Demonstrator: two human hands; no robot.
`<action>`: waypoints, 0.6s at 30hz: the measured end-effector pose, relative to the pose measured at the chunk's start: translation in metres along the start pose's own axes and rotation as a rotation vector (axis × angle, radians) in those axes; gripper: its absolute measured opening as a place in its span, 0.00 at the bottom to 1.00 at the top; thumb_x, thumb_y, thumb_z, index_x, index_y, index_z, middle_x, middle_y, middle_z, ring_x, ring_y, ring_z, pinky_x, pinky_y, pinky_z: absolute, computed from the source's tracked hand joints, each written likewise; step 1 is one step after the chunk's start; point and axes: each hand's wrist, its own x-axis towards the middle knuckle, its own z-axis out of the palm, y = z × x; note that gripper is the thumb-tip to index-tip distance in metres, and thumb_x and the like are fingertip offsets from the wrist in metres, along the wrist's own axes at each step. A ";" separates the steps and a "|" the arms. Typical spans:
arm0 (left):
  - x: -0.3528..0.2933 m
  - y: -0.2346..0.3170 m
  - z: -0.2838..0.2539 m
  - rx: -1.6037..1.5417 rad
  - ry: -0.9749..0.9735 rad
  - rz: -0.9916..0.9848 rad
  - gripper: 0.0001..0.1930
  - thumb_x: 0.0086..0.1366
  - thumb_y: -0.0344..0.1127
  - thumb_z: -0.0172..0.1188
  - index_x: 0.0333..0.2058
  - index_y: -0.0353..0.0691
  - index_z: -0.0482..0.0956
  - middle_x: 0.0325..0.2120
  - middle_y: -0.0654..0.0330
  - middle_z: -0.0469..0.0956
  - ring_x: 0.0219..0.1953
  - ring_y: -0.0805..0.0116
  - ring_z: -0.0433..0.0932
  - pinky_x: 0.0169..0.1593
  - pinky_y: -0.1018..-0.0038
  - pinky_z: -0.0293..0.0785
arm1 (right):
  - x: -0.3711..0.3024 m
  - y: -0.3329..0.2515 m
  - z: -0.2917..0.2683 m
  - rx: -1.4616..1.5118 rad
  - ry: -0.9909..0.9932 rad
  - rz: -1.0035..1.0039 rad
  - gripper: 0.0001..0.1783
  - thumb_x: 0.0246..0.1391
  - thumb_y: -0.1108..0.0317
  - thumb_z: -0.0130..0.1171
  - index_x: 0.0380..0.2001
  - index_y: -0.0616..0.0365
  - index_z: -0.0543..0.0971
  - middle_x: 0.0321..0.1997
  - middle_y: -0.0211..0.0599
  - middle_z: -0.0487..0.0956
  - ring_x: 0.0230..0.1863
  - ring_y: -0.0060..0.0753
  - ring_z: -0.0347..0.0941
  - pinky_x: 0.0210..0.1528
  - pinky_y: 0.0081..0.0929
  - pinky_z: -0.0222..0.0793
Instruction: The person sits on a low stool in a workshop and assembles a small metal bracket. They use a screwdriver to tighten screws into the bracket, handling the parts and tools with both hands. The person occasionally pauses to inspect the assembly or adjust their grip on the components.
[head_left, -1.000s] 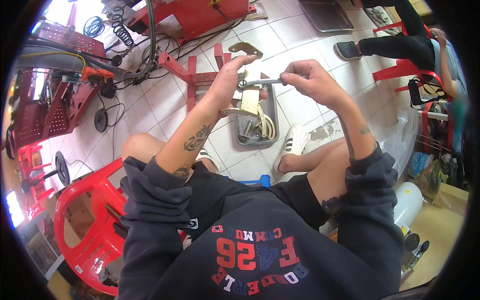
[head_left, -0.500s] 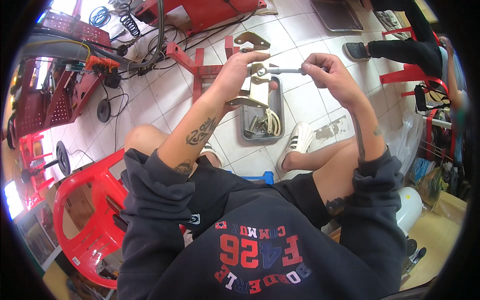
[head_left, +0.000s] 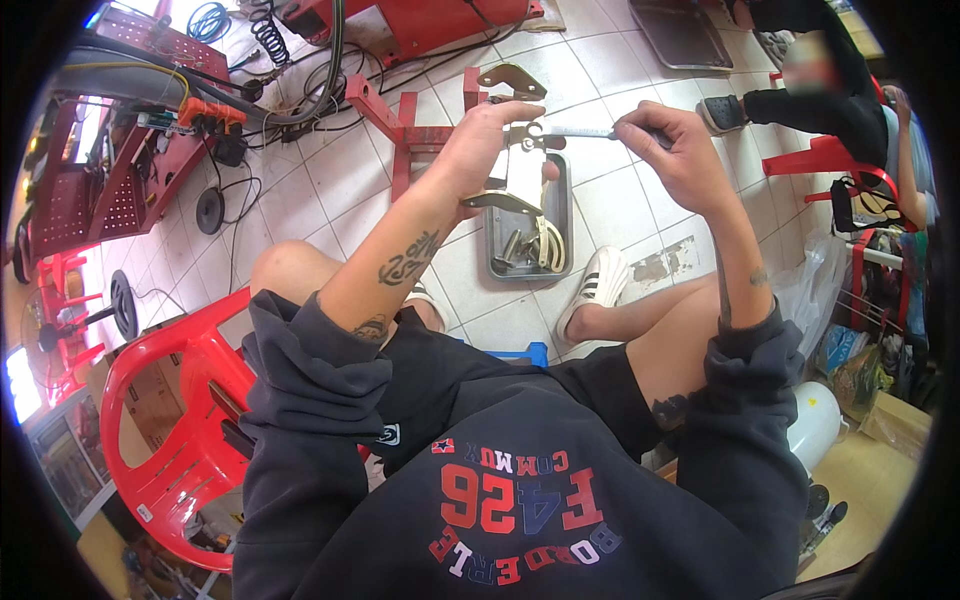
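My left hand [head_left: 487,145] grips a pale metal bracket part [head_left: 520,178] and holds it up over a grey metal tray [head_left: 498,262] on the tiled floor. My right hand [head_left: 672,150] holds a slim metal tool [head_left: 580,131] by its handle, with the tip against the top of the bracket. The tray holds several small metal pieces and a curved part. Both forearms reach forward from dark sleeves, above my bare knees and a white shoe [head_left: 592,292].
A red metal frame [head_left: 405,125] lies on the floor beyond the tray, with cables and red machines at the far left. A red plastic chair [head_left: 165,420] stands at my left. Another person in dark clothes sits at the upper right by a red stool [head_left: 825,158].
Both hands have shifted up and right in the picture, keeping the bracket and tool together. The tool stays against the bracket's top.
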 end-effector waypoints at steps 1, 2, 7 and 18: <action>-0.001 0.001 0.000 -0.011 0.010 0.001 0.21 0.67 0.42 0.52 0.52 0.33 0.66 0.39 0.46 0.79 0.28 0.64 0.82 0.29 0.72 0.81 | 0.000 0.000 0.000 0.011 0.013 -0.005 0.13 0.61 0.62 0.60 0.37 0.64 0.82 0.25 0.25 0.75 0.27 0.16 0.63 0.31 0.19 0.62; -0.001 0.002 0.000 -0.004 0.014 -0.016 0.21 0.67 0.42 0.52 0.51 0.34 0.67 0.38 0.48 0.80 0.28 0.65 0.82 0.29 0.72 0.81 | 0.000 0.000 0.000 0.009 -0.007 0.023 0.13 0.60 0.62 0.61 0.37 0.64 0.82 0.25 0.25 0.76 0.27 0.16 0.64 0.31 0.19 0.62; -0.002 0.002 0.001 0.043 0.055 -0.039 0.19 0.67 0.41 0.51 0.49 0.33 0.70 0.35 0.51 0.80 0.29 0.65 0.84 0.27 0.70 0.81 | 0.001 -0.014 -0.004 0.020 -0.167 0.188 0.13 0.59 0.62 0.61 0.37 0.63 0.83 0.26 0.26 0.76 0.28 0.16 0.64 0.32 0.19 0.63; 0.012 -0.008 0.000 0.078 -0.137 0.143 0.27 0.63 0.23 0.60 0.57 0.32 0.57 0.45 0.45 0.76 0.39 0.56 0.83 0.43 0.62 0.84 | 0.011 0.013 -0.015 0.061 -0.153 0.104 0.14 0.56 0.62 0.65 0.34 0.64 0.83 0.27 0.32 0.81 0.32 0.20 0.71 0.39 0.23 0.68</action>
